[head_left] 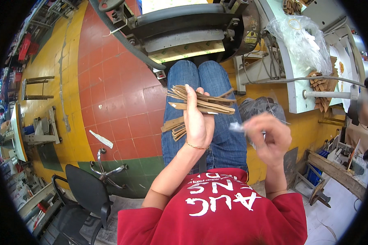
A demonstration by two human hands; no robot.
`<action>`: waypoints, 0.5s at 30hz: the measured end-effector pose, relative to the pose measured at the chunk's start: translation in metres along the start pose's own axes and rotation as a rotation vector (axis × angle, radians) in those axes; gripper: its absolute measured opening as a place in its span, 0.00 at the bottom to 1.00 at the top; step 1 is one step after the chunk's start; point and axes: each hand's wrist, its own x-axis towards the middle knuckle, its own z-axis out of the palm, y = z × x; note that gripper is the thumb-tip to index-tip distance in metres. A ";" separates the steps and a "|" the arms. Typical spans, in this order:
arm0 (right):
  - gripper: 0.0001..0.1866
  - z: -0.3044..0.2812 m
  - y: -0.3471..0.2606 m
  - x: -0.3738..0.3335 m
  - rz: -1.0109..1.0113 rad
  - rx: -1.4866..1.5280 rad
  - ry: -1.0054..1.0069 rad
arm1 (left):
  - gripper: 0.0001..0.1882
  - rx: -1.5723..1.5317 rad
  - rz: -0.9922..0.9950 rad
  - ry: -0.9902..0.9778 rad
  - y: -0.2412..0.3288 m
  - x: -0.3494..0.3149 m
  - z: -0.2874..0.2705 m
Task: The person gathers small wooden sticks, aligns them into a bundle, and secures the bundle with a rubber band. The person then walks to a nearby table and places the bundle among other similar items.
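Observation:
My left hand [198, 124] is closed round a loose bundle of thin brown strips [216, 107] above my lap, thumb across the top. The strips look like leather or card, and their ends fan out on both sides of the hand. More brown strips [176, 127] lie on my thigh beside the left wrist. To the right of the bundle, my right hand [270, 134] is raised and slightly blurred. Between its thumb and fingertips it pinches a small whitish scrap [236, 127], too smeared to name more exactly.
A machine with a roller [176, 16] stands in front of my knees. At right, a table [292, 87] carries clear plastic [300, 41] and stacked brown pieces [325, 87]. A dark plastic bag [261, 107] sits beside my right leg. A black chair [86, 192] stands behind left.

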 end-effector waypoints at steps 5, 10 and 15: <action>0.14 0.018 0.006 -0.007 -0.119 -0.271 -0.097 | 0.17 0.042 -0.010 0.010 -0.002 -0.009 0.008; 0.14 0.032 0.028 -0.009 -0.259 -0.409 0.092 | 0.17 0.040 -0.027 -0.057 -0.006 -0.020 0.012; 0.10 0.028 0.034 -0.010 -0.305 -0.586 0.099 | 0.16 -0.018 -0.093 -0.022 -0.012 -0.019 0.007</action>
